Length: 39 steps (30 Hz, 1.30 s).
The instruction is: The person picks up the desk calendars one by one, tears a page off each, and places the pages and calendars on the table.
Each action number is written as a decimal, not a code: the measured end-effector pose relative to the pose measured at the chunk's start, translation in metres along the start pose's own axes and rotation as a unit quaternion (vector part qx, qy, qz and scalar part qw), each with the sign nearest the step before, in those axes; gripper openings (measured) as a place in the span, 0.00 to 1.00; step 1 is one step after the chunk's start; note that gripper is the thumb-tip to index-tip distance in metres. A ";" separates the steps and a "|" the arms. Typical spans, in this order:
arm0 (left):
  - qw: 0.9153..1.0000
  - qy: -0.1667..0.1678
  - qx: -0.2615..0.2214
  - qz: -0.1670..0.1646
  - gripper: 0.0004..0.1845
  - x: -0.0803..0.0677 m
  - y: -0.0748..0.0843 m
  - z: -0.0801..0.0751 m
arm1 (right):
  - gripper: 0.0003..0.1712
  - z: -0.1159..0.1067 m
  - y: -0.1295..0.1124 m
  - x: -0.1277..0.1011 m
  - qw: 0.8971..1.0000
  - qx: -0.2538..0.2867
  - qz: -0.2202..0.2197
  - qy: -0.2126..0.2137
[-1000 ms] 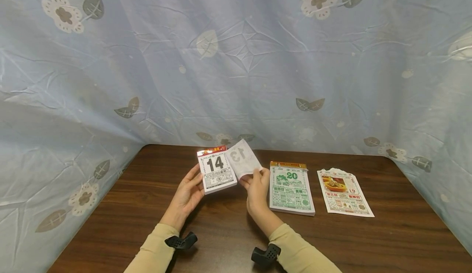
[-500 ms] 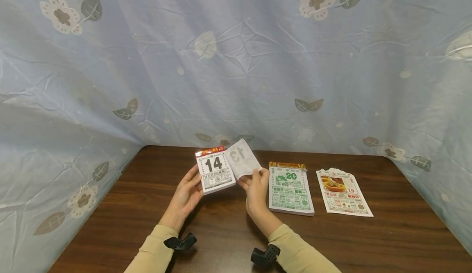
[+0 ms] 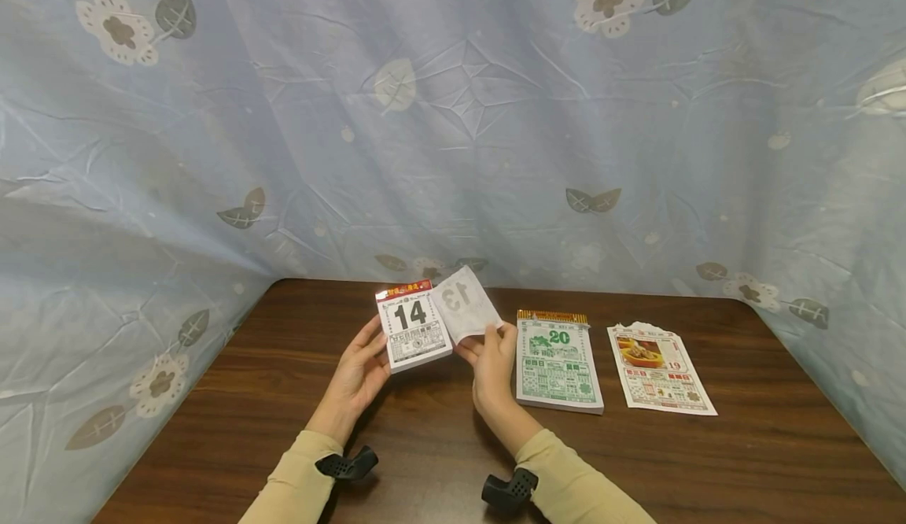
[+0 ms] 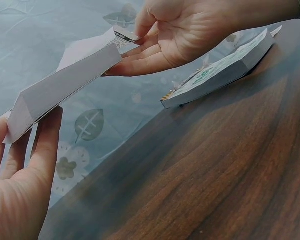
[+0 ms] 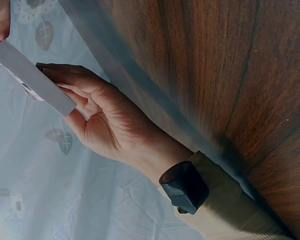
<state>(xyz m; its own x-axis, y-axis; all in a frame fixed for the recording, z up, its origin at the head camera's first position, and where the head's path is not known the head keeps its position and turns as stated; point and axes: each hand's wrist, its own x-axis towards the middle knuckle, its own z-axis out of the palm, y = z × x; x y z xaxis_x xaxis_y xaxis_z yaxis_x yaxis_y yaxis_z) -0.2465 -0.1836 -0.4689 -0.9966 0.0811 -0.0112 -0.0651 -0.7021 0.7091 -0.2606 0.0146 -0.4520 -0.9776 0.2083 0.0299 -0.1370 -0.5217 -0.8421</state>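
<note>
In the head view my left hand (image 3: 359,378) grips the left edge of a tear-off calendar (image 3: 414,327) with a red header and a large black 14. It is held raised and tilted above the table. My right hand (image 3: 493,373) pinches the lower corner of a thin calendar sheet (image 3: 465,304), whose back shows a mirrored 13. That sheet lies slanted along the calendar's right side; whether it is still attached cannot be told. Both wrist views show the thick white page edges of the calendar (image 4: 65,90), held between the left thumb and fingers (image 4: 45,145).
On the brown wooden table (image 3: 425,461), right of my hands, lies a second tear-off calendar (image 3: 559,363) with a green 20. Farther right is a loose sheet (image 3: 658,370) with a food picture and a red 19. A patterned light-blue curtain (image 3: 453,154) hangs behind.
</note>
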 end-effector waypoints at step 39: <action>1.000 0.011 -0.008 0.005 0.21 0.001 0.003 0.001 | 0.09 -0.002 -0.003 0.002 1.000 0.014 -0.008 -0.004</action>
<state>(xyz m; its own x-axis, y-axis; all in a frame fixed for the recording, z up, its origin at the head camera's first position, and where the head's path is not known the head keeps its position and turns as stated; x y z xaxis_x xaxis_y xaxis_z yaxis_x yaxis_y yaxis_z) -0.2474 -0.1848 -0.4665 -0.9980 0.0599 -0.0199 -0.0568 -0.7138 0.6980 -0.2615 0.0180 -0.4499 -0.9766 0.2099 0.0472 -0.1563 -0.5416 -0.8260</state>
